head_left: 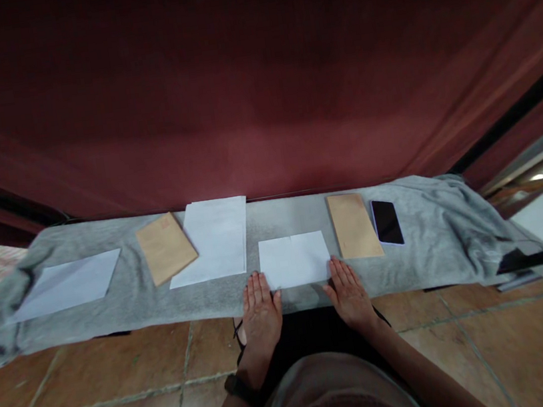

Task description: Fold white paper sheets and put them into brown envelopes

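A white sheet of paper [294,260], wider than deep, lies flat on the grey cloth in front of me. At its near left corner rests my left hand [260,309], palm down with the fingers stretched out. My right hand [349,292] lies the same way at the near right corner, its fingers flat and pointing forward. Just beyond the right hand is a brown envelope [354,225]. Left of the middle sheet, a stack of larger white paper [218,238] has a second brown envelope [166,247] overlapping its left edge.
The grey cloth [298,216] covers a long, narrow surface with wrinkled ends. A phone [387,221] with a dark screen lies right of the envelope. Another white sheet [68,284] is at the far left. A dark red curtain [247,99] hangs behind; tiled floor [122,366] shows in front.
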### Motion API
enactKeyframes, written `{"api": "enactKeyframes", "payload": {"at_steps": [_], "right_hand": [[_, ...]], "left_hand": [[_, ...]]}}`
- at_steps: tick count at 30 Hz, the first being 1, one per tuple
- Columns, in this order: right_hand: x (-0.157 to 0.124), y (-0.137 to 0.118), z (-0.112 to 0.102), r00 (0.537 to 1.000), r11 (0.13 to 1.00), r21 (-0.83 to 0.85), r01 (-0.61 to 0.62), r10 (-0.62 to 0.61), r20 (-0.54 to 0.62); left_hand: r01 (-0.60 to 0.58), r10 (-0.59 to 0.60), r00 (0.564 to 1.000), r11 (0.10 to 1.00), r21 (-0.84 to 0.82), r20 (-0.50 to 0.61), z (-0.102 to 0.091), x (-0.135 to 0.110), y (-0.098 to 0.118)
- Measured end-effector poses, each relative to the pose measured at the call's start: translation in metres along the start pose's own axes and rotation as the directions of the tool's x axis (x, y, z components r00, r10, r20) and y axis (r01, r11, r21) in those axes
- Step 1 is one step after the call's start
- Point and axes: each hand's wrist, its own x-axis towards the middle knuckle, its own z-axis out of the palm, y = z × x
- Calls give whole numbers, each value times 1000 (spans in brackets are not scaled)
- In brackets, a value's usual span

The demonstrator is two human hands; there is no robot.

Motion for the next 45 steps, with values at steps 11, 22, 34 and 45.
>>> {"api": "enactKeyframes", "payload": {"at_steps": [11,22,34,45], "right_hand": [[58,-48,2,989,965,244,93,-118,91],[87,-39,26,993,990,119,82,-91,74],[101,-31,45,998,997,54,-56,57,-17],[96,-25,45,982,982,44,-182,184,-51]], "left_hand": [[-243,249,952,968,-57,178,21,38,54],[-202,203,955,979,-28,218,34,76,36],[-74,78,990,997,-36,115,38,90,21],[-3,5,999,998,-58,36,37,83,14]]}}
